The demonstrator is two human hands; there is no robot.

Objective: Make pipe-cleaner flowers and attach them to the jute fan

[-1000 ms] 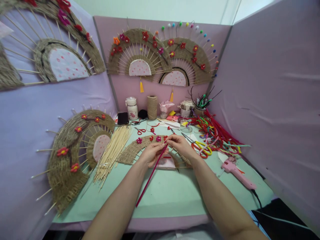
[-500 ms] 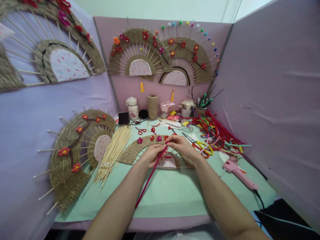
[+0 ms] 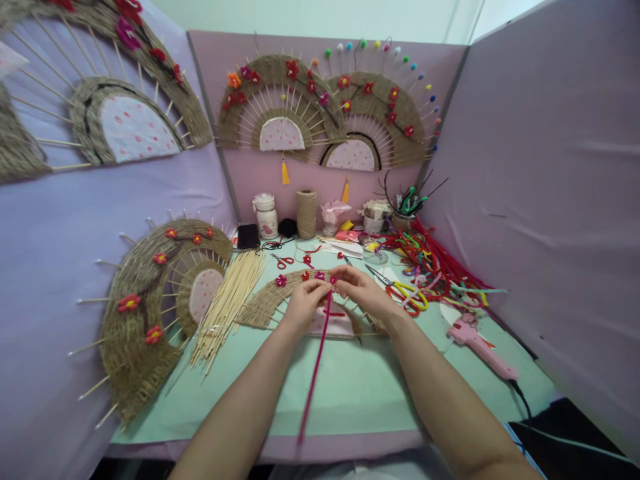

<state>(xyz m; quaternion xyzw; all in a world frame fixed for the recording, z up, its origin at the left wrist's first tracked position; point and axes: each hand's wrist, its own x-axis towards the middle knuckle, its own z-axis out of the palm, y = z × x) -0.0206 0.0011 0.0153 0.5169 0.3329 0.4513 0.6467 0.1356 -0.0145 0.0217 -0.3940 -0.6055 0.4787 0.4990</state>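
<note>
Above the table (image 3: pixel 360 393), over a twine-woven fan (image 3: pixel 263 301), fingers of the right hand (image 3: pixel 364 291) and left hand (image 3: pixel 301 308) pinch a magenta pipe cleaner (image 3: pixel 316 370) at its curled upper end; likely light, fuzzy and bendable, best gripped near that curl.

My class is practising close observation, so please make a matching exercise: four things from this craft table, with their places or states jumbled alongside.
Things
1. Glue gun
2. Magenta strip
3. Bundle of sticks
4. Twine spool

Places or states
A. Standing upright near the back panel
B. Held in the left hand and right hand, one long end hanging loose
C. Pink, lying beyond the right arm, with a dark cord
D. Pale, lying beside the large woven fan on the left

Pairs: 1-C, 2-B, 3-D, 4-A
</note>
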